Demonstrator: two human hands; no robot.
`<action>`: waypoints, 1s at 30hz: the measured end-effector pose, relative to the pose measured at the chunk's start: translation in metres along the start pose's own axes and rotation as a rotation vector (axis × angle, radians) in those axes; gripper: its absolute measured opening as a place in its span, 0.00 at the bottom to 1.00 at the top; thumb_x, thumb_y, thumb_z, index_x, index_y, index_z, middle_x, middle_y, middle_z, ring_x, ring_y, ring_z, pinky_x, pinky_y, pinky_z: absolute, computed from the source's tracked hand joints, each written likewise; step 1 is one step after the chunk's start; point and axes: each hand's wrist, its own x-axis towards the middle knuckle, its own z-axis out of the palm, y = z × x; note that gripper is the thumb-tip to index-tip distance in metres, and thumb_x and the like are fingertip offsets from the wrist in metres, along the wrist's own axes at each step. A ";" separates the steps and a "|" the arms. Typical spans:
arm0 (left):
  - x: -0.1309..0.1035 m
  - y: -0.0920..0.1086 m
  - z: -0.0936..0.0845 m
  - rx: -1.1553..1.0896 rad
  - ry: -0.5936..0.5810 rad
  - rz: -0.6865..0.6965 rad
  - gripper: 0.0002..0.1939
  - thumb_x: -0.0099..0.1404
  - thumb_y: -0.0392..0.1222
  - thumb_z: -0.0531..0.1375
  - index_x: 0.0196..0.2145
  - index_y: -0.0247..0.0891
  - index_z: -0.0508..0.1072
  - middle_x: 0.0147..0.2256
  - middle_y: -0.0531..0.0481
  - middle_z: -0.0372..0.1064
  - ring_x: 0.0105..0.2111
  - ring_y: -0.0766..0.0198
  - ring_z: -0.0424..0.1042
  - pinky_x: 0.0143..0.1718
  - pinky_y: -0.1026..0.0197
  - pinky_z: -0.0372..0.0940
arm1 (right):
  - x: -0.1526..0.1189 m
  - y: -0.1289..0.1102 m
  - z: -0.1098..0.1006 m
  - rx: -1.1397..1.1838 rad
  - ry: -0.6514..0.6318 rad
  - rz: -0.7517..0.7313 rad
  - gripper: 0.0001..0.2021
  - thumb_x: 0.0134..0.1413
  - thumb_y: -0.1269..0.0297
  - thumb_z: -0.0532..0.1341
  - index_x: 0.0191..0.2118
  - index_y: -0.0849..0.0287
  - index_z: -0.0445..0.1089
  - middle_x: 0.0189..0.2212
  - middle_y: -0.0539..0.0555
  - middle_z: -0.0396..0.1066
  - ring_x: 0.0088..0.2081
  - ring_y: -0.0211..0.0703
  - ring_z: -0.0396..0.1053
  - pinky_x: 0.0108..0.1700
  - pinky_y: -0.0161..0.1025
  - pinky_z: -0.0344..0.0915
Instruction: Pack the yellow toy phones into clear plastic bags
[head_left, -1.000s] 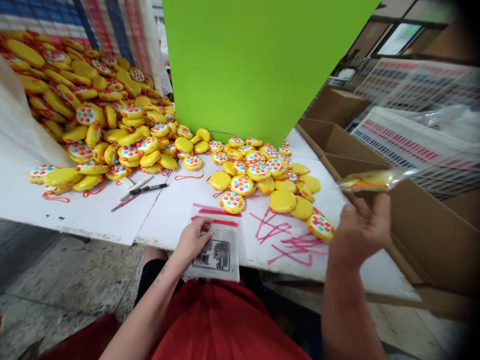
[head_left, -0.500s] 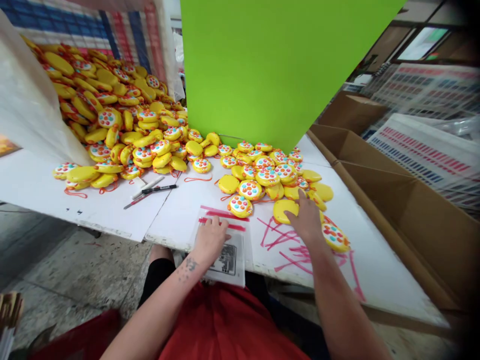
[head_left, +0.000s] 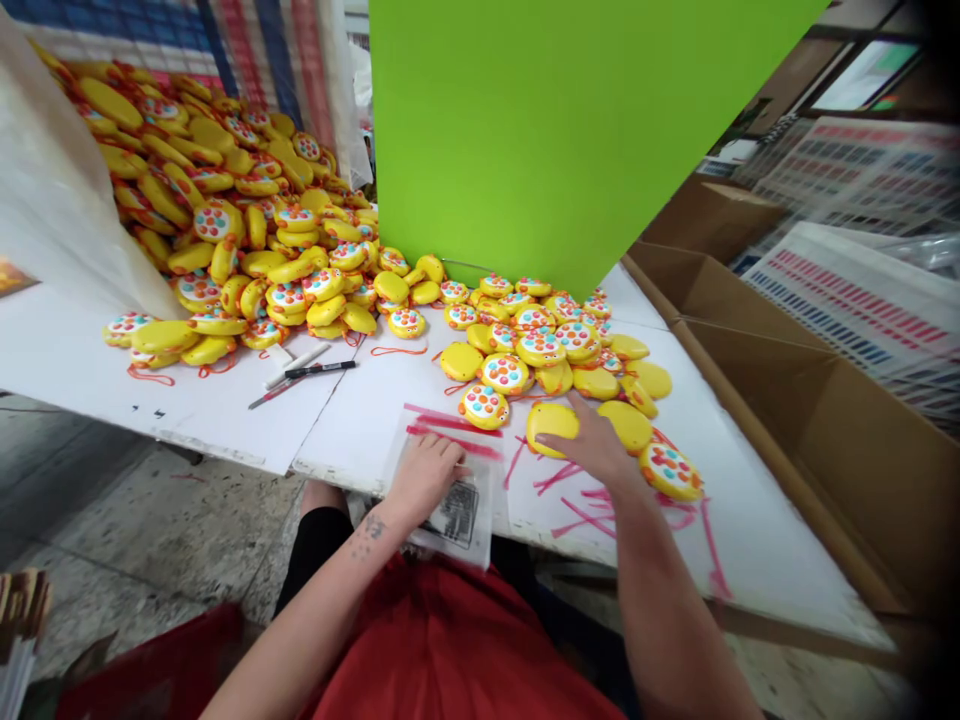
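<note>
A clear zip bag (head_left: 480, 505) with red strips near its top and a dark printed picture lies over the table's front edge. My left hand (head_left: 429, 478) is on it, fingers curled at the bag's upper part. My right hand (head_left: 596, 445) has its thumb and forefinger around the right edge of a yellow toy (head_left: 550, 428), which lies face down on the table. Just behind it is a loose group of the same toys (head_left: 540, 348), some showing white faces with coloured dots. Another dotted toy (head_left: 671, 470) sits right of my right hand.
A large heap of yellow toys (head_left: 225, 215) spills from a white sack (head_left: 52, 170) at the left. Pens (head_left: 319, 369) lie on the white table (head_left: 247, 430). A green panel (head_left: 540, 130) stands at the back, with an open cardboard box (head_left: 810, 420) along the right.
My right hand has moved left and slightly nearer me, and the face-down yellow toy has slid left with it, away from the group. My left hand stays on the bag.
</note>
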 end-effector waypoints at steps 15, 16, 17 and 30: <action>-0.004 -0.001 -0.001 -0.253 0.051 -0.034 0.35 0.67 0.42 0.53 0.65 0.31 0.42 0.39 0.43 0.68 0.40 0.55 0.64 0.45 0.51 0.62 | -0.046 -0.095 -0.027 1.177 0.014 -0.256 0.30 0.44 0.61 0.67 0.54 0.51 0.60 0.45 0.53 0.70 0.43 0.46 0.71 0.44 0.43 0.70; -0.004 -0.001 -0.001 -0.240 0.056 -0.023 0.32 0.67 0.41 0.53 0.64 0.30 0.46 0.40 0.42 0.68 0.41 0.55 0.64 0.46 0.51 0.62 | -0.047 -0.101 -0.024 1.211 0.019 -0.262 0.26 0.45 0.61 0.67 0.52 0.51 0.61 0.43 0.52 0.71 0.41 0.45 0.71 0.43 0.43 0.70; -0.003 -0.002 -0.001 -0.227 0.059 -0.002 0.27 0.68 0.40 0.52 0.62 0.30 0.52 0.41 0.41 0.68 0.42 0.55 0.64 0.46 0.51 0.62 | -0.047 -0.105 -0.019 1.231 0.039 -0.263 0.24 0.45 0.61 0.67 0.49 0.52 0.62 0.41 0.52 0.71 0.40 0.44 0.71 0.42 0.42 0.70; -0.007 -0.006 0.006 -0.116 0.271 0.096 0.06 0.67 0.40 0.56 0.37 0.36 0.70 0.32 0.47 0.69 0.35 0.59 0.64 0.39 0.56 0.61 | -0.037 -0.103 0.050 0.704 -0.027 -0.188 0.21 0.51 0.52 0.61 0.48 0.57 0.65 0.43 0.56 0.72 0.42 0.48 0.69 0.46 0.46 0.66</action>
